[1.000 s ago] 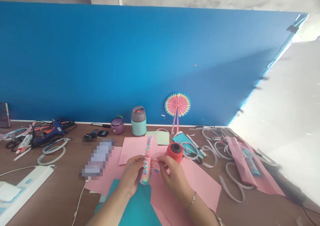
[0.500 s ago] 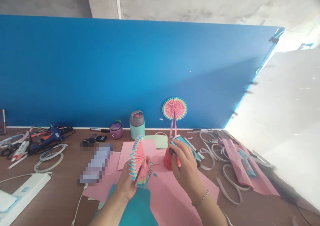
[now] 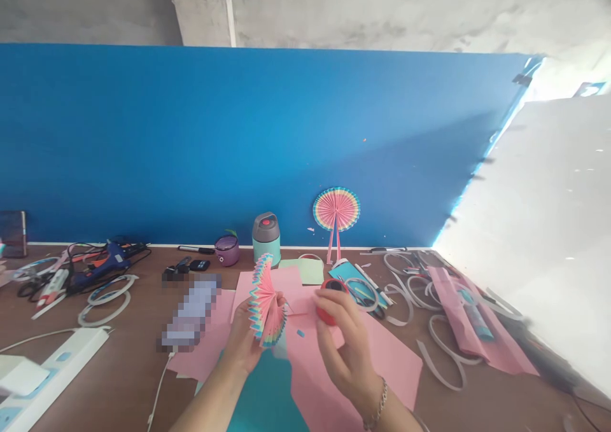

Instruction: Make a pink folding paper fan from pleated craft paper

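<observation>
A half-spread pleated paper fan, pink with yellow and blue edges, is gripped by my left hand at its gathered middle. My right hand has its fingers curled about a red spool, apparently thread, whose dark end tips toward me. Part of the spool is hidden behind the fingers. Faint dark lines, perhaps thread, run between the fan and the spool. Under both hands lie pink paper sheets and a teal sheet. A small blue scrap rests between the hands.
A finished round fan leans on the blue partition. Behind my hands stand a flask and a purple cup. Left are a blurred phone, a glue gun and a power strip. White strips curl at right.
My right hand has come down and a little left, its fingers now across the spool's front. The spool looks more tilted toward me. My left hand still grips the fan, which is slightly turned.
</observation>
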The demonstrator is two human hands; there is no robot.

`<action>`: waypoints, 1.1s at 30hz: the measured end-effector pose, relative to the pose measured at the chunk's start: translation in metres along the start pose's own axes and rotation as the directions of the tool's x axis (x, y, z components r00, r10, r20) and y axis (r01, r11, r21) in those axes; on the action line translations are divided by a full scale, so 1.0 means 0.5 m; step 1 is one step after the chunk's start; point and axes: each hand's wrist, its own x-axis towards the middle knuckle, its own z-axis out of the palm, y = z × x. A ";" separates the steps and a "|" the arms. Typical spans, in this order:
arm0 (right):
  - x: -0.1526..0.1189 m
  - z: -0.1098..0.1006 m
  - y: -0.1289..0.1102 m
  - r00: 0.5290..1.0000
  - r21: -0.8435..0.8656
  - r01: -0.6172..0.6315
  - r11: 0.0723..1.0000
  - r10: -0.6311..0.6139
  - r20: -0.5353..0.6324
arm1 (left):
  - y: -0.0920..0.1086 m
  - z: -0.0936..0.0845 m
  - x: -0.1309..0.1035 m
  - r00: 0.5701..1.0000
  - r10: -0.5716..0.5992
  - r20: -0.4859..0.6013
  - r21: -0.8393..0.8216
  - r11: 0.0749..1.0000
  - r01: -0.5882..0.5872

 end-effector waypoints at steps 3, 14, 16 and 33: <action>-0.009 0.034 0.010 0.949 0.115 -0.274 0.955 0.249 0.193 | -0.003 0.009 -0.008 1.000 -0.018 -0.016 -0.020 1.000 0.017; -0.010 0.060 0.023 0.775 0.347 -0.631 0.694 0.540 0.328 | -0.023 -0.001 0.008 0.978 -0.199 0.067 -0.069 0.977 0.204; -0.010 0.058 0.027 0.729 0.321 -0.685 0.654 0.610 0.311 | -0.018 0.000 0.008 0.974 -0.222 0.048 -0.076 0.971 0.225; -0.026 0.062 0.041 0.785 0.025 -0.560 0.828 0.521 0.336 | -0.028 0.006 -0.005 0.929 -0.262 0.260 0.007 0.963 0.270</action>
